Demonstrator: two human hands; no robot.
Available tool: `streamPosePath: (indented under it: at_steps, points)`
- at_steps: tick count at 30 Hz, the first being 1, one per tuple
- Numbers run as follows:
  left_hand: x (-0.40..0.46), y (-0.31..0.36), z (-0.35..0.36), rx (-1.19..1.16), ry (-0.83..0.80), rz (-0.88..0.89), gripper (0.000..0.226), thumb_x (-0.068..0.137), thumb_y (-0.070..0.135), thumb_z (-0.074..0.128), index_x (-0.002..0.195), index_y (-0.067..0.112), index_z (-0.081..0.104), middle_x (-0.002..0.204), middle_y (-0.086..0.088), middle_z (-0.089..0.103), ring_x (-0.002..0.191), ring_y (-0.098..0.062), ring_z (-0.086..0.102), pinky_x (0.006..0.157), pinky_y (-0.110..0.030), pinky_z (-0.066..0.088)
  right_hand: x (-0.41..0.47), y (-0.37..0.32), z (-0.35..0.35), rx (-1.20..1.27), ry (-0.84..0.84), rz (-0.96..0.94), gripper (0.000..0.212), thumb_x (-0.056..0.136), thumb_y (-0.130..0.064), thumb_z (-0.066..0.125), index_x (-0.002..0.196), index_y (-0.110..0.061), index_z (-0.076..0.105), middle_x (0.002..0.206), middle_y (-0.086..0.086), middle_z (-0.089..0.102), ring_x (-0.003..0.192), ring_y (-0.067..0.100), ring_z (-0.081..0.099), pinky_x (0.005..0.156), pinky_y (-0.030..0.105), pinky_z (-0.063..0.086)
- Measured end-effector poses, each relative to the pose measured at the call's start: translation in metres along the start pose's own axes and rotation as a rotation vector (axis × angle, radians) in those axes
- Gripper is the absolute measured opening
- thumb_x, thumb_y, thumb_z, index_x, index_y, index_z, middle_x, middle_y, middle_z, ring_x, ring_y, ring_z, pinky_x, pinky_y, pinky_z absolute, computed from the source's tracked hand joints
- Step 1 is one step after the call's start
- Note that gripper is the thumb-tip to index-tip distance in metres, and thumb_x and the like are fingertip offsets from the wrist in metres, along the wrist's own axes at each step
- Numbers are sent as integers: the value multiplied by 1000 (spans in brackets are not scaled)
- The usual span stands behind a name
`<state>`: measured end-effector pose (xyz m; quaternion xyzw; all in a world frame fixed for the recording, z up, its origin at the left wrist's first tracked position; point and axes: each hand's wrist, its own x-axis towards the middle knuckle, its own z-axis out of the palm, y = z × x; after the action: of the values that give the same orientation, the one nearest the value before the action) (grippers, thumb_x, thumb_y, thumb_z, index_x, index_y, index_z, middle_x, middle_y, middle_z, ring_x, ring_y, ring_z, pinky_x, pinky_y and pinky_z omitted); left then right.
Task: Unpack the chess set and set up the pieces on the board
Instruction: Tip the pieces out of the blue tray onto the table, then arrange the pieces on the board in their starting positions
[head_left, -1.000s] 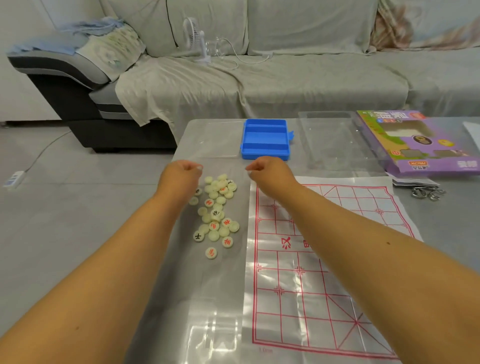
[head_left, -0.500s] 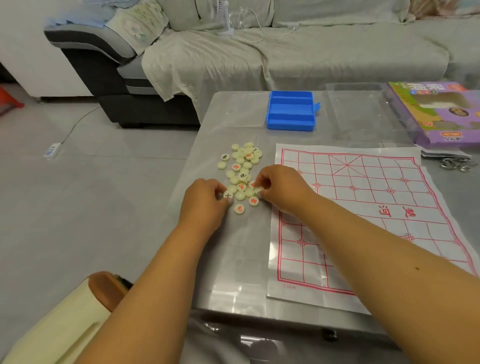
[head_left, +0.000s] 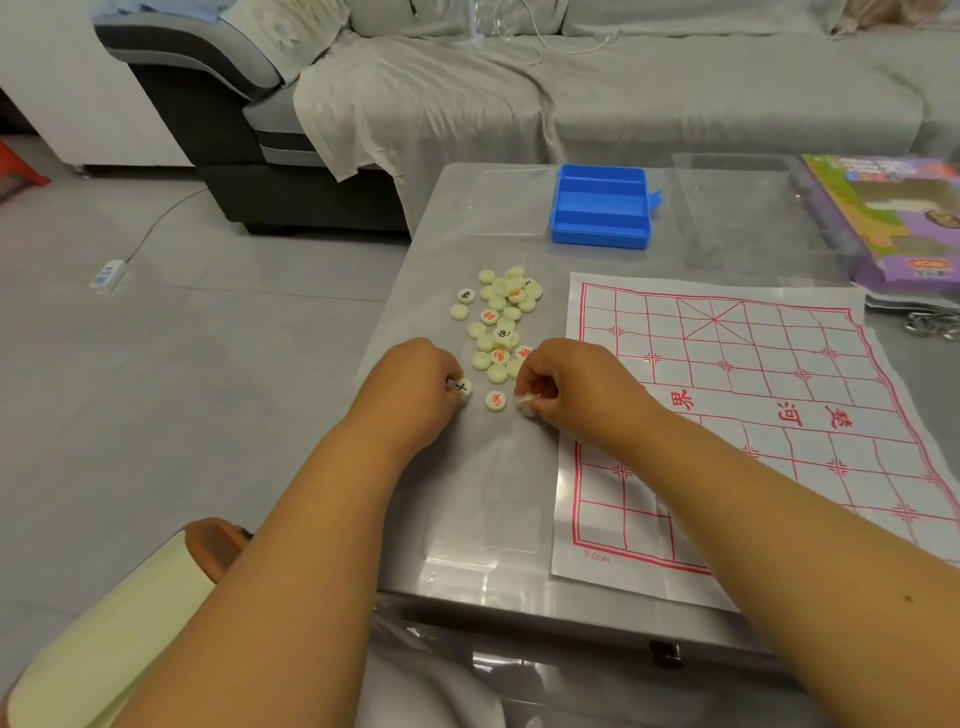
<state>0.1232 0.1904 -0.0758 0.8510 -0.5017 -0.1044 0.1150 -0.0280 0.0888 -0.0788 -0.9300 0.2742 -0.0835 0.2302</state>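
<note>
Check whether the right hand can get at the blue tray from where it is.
Probably yes: the blue tray sits open beyond the pile of pieces, nothing covering it, though the right hand already pinches a piece.

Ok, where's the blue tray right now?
In the head view, the blue tray sits at the table's far side, beyond the pile of pieces and just past the board's far left corner.

On the table, the pieces were heaped at 9 o'clock of the board; the tray was set at 12 o'clock of the heap; the box was placed at 3 o'clock of the tray; the sofa was stood behind the table.
</note>
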Motion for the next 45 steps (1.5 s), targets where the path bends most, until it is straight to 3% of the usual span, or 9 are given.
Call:
streamPosePath:
  at_steps: [6, 11, 16, 21, 29, 35, 39, 42, 45]
  points:
    - [-1, 2, -2, -63, -11, -16, 27, 86, 27, 67, 111, 16, 69, 107, -5, 65, 97, -23, 60, 80, -30, 48, -6, -1, -8, 9, -153, 10, 28, 78, -23, 75, 105, -21, 70, 99, -6, 63, 83, 7, 56, 72, 15, 46]
    - [6, 18, 1, -167, 118, -56, 15, 87, 24, 64, 100, 20, 70, 100, 0, 66, 94, -20, 60, 72, -27, 44, 14, 2, -18, 133, -12, 185, 20, 84, -18, 68, 103, -22, 70, 95, -6, 65, 80, 6, 56, 73, 16, 44]
    - [17, 33, 12, -99, 77, -100, 28, 80, 39, 71, 103, 23, 68, 104, -1, 66, 100, -23, 58, 84, -35, 51, 36, 2, -5, 58, -36, 248, 21, 81, -19, 71, 102, -22, 69, 99, -1, 66, 86, 14, 59, 79, 25, 47]
    - [19, 34, 10, -112, 50, -111, 28, 82, 33, 70, 105, 18, 68, 104, -3, 67, 98, -24, 60, 83, -33, 50, 45, -2, -3, -4, -49, 288, 17, 78, -23, 74, 94, -19, 70, 96, 1, 67, 87, 17, 61, 76, 25, 46]
    - [23, 13, 5, -232, 7, -183, 30, 92, 28, 56, 81, 3, 68, 75, -12, 67, 72, -28, 61, 62, -32, 46, 48, -8, 2, -49, -126, 319, 26, 81, -27, 70, 97, -8, 69, 99, 10, 67, 93, 24, 63, 86, 36, 52]
    - [27, -1, 2, -222, -22, -299, 33, 86, 23, 54, 58, 12, 40, 55, -2, 41, 55, -20, 41, 47, -27, 27, 46, -10, 3, 11, -155, 316, 27, 80, -23, 71, 101, -6, 67, 100, 11, 67, 94, 25, 62, 86, 37, 52]
    - [29, -7, 8, -241, 95, -288, 9, 84, 24, 54, 79, 16, 56, 78, -1, 58, 78, -22, 55, 60, -28, 40, 42, -7, 2, 119, -49, 265, 16, 76, -18, 75, 91, -16, 69, 90, -1, 65, 81, 13, 58, 76, 26, 49]
    - [32, -4, 17, -300, 134, -221, 23, 85, 35, 60, 104, 23, 61, 104, -1, 61, 99, -22, 57, 78, -33, 49, 38, -7, -2, 91, -25, 212, 17, 80, -11, 69, 94, -22, 69, 93, -4, 65, 81, 10, 56, 77, 23, 48]
    - [36, 2, 23, -265, 162, -193, 30, 81, 42, 67, 104, 23, 62, 104, -2, 60, 100, -23, 56, 84, -40, 51, 33, -7, -9, 84, -96, 170, 21, 83, -9, 66, 99, -20, 73, 95, -5, 67, 81, 7, 57, 78, 19, 47]
